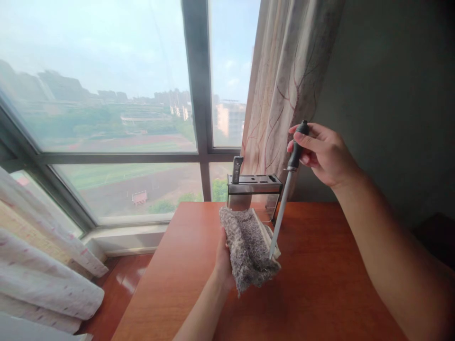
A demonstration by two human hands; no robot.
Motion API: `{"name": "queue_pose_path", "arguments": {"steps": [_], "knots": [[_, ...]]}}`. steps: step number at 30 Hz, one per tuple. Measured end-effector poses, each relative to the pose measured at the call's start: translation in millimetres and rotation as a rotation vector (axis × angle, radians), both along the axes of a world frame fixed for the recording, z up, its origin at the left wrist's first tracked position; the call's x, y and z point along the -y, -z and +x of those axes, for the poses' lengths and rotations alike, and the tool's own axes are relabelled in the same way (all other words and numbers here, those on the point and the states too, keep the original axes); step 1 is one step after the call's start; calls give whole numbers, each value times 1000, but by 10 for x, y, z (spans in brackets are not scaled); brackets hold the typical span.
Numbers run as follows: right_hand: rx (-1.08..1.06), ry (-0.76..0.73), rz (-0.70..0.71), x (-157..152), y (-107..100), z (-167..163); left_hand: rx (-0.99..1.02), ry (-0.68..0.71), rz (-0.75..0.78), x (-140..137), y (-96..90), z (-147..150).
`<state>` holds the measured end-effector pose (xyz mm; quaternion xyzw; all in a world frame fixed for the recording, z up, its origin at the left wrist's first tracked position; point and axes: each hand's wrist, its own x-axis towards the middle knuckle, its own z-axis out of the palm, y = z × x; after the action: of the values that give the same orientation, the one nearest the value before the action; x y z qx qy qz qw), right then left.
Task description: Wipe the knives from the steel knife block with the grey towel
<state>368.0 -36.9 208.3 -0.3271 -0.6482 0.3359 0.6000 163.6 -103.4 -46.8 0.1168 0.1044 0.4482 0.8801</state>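
Fingers of the left hand (223, 259) clamp a soft, limp grey cloth (247, 248) above the wooden tabletop (320, 284), where the tip of a stiff, likely slippery sharpening steel (280, 215) rests in its folds, the right hand (322, 151) closed around its black handle.

My left hand (223, 265) and right hand (325, 154) are both bare, no gloves, rings or watch showing. My forearms are uncovered too (no sleeve reaches into view), and my fingernails are short and plain.
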Motion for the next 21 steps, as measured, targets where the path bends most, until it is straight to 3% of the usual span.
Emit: {"name": "queue_pose_path", "arguments": {"steps": [8,13,17,21], "knots": [[-146,-221,-367,39,962,-180,-150,115,-73,160,-83,24],[-190,-146,-449,-5,1463,-384,-226,187,95,194,-90,37],[-209,-77,-446,-93,1681,-452,-259,165,182,215,-125,109],[-226,-44,-409,-194,1713,-378,-351,128,154,220,-152,138]]}}
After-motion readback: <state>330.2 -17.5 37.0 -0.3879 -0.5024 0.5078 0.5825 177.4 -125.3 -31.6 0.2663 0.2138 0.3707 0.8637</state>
